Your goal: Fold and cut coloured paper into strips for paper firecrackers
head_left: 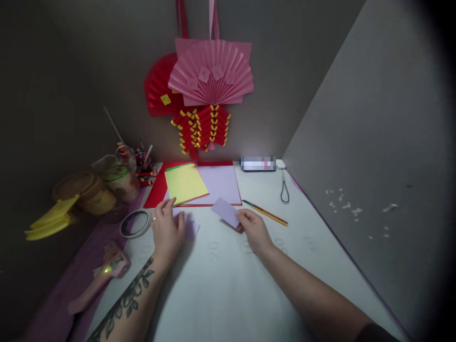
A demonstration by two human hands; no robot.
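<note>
In the head view, my right hand [253, 229] pinches a small lavender paper rectangle [225, 212] by its right end, held slightly above the table. My left hand [167, 226] is at the left, thumb and fingers apart, over another lavender paper piece [192, 230] that it partly hides. Its fingertips are close to the lower edge of a yellow paper sheet [185, 183]. That sheet lies on a larger lavender sheet [223, 183], with red paper [156, 190] beneath. A yellow utility knife [269, 214] lies just beyond my right hand.
A tape roll [136, 223] and a pink glue gun [103, 278] with a lit green light lie left. Lidded cups [119, 183] stand behind them. A pixelated device [258, 164] and a white corded object [281, 165] sit at the back. Paper fans [213, 71] hang on the wall.
</note>
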